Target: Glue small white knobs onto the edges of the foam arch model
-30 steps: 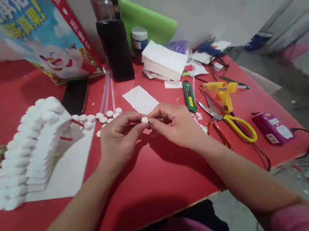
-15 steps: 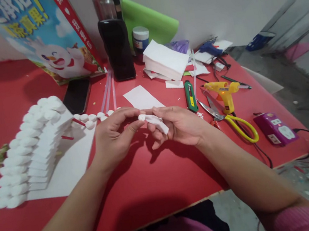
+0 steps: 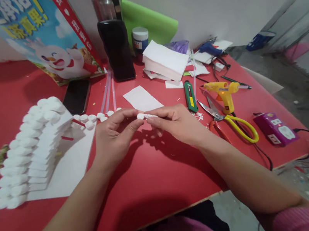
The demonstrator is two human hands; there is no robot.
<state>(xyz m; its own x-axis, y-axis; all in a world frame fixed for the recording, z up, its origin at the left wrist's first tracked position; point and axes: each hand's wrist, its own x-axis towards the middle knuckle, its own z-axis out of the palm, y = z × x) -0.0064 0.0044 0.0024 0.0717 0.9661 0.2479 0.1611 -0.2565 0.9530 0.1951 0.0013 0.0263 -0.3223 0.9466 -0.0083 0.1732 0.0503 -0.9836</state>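
Two bare hands meet near the middle of my head view, both raised over the red bench [image 3: 157, 169]. From where I watch, the left hand [image 3: 109, 136] has its thumb and index fingers brought almost together, pinching the rolled end of a small white strip [image 3: 142, 116]. The right hand [image 3: 180, 123] closes its thumb and fingers on the strip's other end, with more fingers curled underneath. I cannot tell how much of the strip those fingers hide.

Just beyond the left hand I see a cluster of small white rolls [image 3: 89, 124] on the bench. A flat white paper piece [image 3: 142, 98] lies past the fingertips, above centre in the frame. At the left of the frame, a curved double row of larger white discs [image 3: 20, 148] runs beside stepped white blocks [image 3: 39, 168], partly over a white sheet [image 3: 74, 171].

To the right of the right hand, a green cutter [image 3: 189, 96] lies near white scraps [image 3: 199, 116], and scissors [image 3: 243, 128] show a yellow handle just below a yellow glue gun [image 3: 224, 92]. Farther right I make out a purple power box [image 3: 275, 127]. In the upper part of the frame, a paper stack [image 3: 165, 57] sits right of a black bottle [image 3: 117, 49].
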